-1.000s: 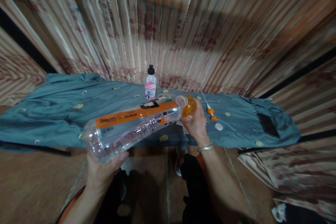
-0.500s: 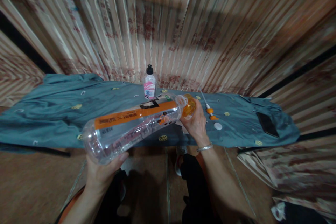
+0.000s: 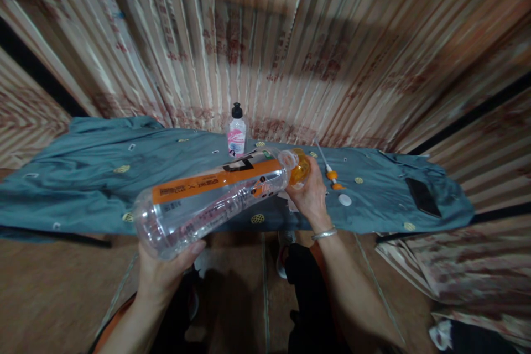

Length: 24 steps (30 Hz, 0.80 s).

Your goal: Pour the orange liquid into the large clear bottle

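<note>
My left hand [image 3: 166, 268] grips the base end of a large clear plastic bottle [image 3: 215, 191] with an orange and silver label. The bottle is tilted, its mouth pointing right and slightly up. At that mouth, my right hand [image 3: 313, 191] is closed round a small amber see-through bottle [image 3: 299, 168]. The two mouths are close together; whether they touch I cannot tell. Right of my right hand, an orange and white pump top [image 3: 333, 178] with a thin tube lies on the cloth, a white disc [image 3: 344, 199] just below it.
A small clear bottle [image 3: 237, 131] with a black cap and pink label stands at the back of the cloth-covered table [image 3: 91, 149]. A dark phone [image 3: 423, 197] lies on the right. Behind hangs a pleated curtain [image 3: 257, 38]; black bars [image 3: 37, 66] slant at both sides.
The large bottle has shifted slightly to the right and turned a little in my hands. Both hands keep their hold; the things on the table have not moved.
</note>
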{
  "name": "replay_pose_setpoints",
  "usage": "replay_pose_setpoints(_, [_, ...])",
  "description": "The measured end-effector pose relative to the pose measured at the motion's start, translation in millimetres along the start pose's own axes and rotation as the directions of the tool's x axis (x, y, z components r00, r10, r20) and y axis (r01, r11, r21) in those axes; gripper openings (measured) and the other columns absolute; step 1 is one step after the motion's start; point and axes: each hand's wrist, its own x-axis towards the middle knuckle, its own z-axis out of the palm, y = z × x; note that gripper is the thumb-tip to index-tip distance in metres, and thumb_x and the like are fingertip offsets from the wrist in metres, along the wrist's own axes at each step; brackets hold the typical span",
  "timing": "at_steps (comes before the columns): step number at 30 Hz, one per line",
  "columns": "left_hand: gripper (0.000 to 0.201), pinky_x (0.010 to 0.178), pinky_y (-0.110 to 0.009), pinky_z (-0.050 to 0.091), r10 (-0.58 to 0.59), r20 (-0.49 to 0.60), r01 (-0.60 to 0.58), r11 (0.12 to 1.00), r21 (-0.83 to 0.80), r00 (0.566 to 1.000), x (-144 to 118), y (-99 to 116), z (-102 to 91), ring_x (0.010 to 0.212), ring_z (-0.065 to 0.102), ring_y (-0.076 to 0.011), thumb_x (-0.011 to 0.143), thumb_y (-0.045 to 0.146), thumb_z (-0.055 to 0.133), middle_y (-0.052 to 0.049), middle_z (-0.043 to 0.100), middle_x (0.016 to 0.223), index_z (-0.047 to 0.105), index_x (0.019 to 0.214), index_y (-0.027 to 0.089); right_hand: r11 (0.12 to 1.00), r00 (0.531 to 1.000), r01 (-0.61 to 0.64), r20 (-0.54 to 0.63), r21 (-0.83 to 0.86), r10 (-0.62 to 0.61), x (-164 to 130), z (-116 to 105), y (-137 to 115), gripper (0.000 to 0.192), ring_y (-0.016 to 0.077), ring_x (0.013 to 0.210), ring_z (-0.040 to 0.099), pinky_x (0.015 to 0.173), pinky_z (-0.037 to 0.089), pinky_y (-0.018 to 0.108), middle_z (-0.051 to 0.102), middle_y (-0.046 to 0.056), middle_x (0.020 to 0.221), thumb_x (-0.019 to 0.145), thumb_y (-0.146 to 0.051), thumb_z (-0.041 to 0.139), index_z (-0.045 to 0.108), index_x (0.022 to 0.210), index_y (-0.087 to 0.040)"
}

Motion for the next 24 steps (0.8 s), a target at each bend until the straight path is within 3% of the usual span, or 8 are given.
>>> replay_pose_setpoints(4, [0.108,0.121,-0.076,0.057,-0.148,0.007,0.148,0.988,-0.051,0.989,0.4,5.7,1.5,0.117,0.081,-0.0509,0.027,0.072,0.108,-0.012,0.084,0.106,0.080,0.118,0.022,1.000,1.000,0.011,-0.011,-0.008,-0.011,0.2,-0.9,-0.2,0.082,0.0386,0.143,0.074,0.121,0.065,0.061,0.074,0.021,0.153,0.091,-0.042,0.086,0.051,0.162,-0.021])
replay_pose_setpoints(7, [0.114,0.117,-0.076,0.060,-0.166,0.013,0.167,0.983,-0.071,0.986,0.5,7.2,1.7,0.116,0.082,-0.0514,0.025,0.064,0.110,-0.013,0.084,0.110,0.076,0.125,0.021,1.000,1.000,0.017,-0.011,-0.007,-0.017,0.1,-1.9,0.3,0.081,0.0382,0.143,0.074,0.121,0.066,0.060,0.074,0.021,0.152,0.092,-0.042,0.085,0.051,0.162,-0.021])
replay_pose_setpoints(10, [0.121,0.121,-0.075,0.057,-0.149,0.013,0.150,0.985,-0.090,0.989,0.3,8.4,3.7,0.128,0.078,-0.0537,0.022,0.058,0.112,-0.014,0.084,0.119,0.073,0.131,0.022,1.000,1.000,0.023,-0.011,-0.009,-0.023,-0.1,-2.6,0.8,0.082,0.0386,0.144,0.074,0.119,0.066,0.061,0.074,0.021,0.153,0.091,-0.042,0.086,0.050,0.162,-0.021])
replay_pose_setpoints(15, [0.122,0.126,-0.081,0.050,-0.163,-0.063,0.157,0.984,-0.086,0.985,-1.0,15.5,10.7,0.127,0.076,-0.0564,0.014,0.059,0.111,-0.013,0.082,0.115,0.072,0.124,0.023,1.000,1.000,0.027,-0.010,-0.008,-0.027,-0.1,-3.0,0.0,0.081,0.0378,0.142,0.075,0.119,0.067,0.060,0.074,0.020,0.152,0.092,-0.042,0.085,0.050,0.162,-0.021])
replay_pose_setpoints(19, [0.128,0.128,-0.082,0.046,-0.185,-0.069,0.181,0.981,-0.068,0.980,-1.8,22.9,13.0,0.136,0.071,-0.0597,0.009,0.059,0.109,-0.015,0.081,0.122,0.071,0.126,0.024,1.000,1.000,0.013,-0.003,-0.012,-0.013,-0.2,-3.4,-1.1,0.081,0.0376,0.144,0.074,0.120,0.066,0.060,0.074,0.020,0.153,0.092,-0.042,0.084,0.049,0.163,-0.022])
replay_pose_setpoints(24, [0.129,0.126,-0.081,0.048,-0.210,-0.066,0.207,0.977,-0.057,0.975,-2.9,26.5,12.7,0.130,0.072,-0.0582,0.009,0.060,0.109,-0.015,0.080,0.116,0.070,0.126,0.021,1.000,1.000,0.010,-0.008,0.011,-0.010,-0.1,-4.2,-3.1,0.079,0.0371,0.143,0.075,0.119,0.066,0.058,0.074,0.020,0.153,0.092,-0.041,0.083,0.051,0.161,-0.021])
